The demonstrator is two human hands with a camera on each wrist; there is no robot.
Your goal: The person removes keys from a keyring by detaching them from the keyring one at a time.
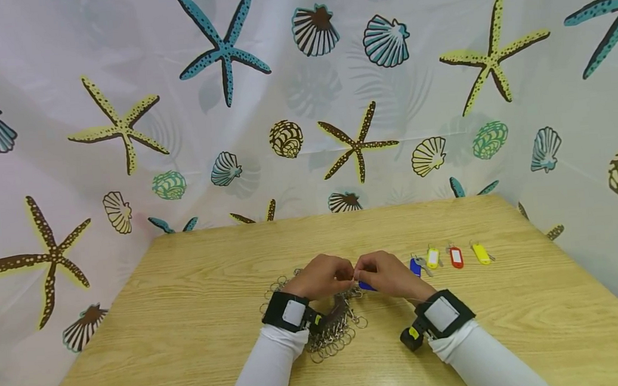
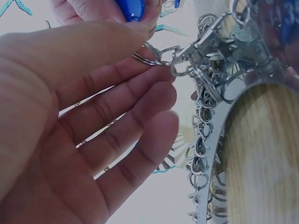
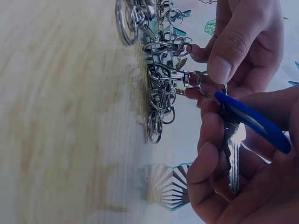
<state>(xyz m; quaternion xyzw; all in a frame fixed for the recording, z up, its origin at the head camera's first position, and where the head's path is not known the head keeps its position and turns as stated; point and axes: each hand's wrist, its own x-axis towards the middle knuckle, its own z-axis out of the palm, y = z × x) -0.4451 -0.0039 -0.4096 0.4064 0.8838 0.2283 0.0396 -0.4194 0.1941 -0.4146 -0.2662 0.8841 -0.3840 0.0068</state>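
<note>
Over the middle of the wooden table my two hands meet. My left hand pinches a metal split ring between thumb and forefinger; a swivel clasp hangs from that ring. My right hand holds a blue key tag with a silver key lying across its curled fingers. The tag's end touches the ring held by the left thumb. Under and behind the hands lies a heap of metal key rings and clasps.
To the right of the hands a row of key tags lies on the table: a blue one with a key, a yellow one, a red one and another yellow one. A seashell-print curtain encloses the table.
</note>
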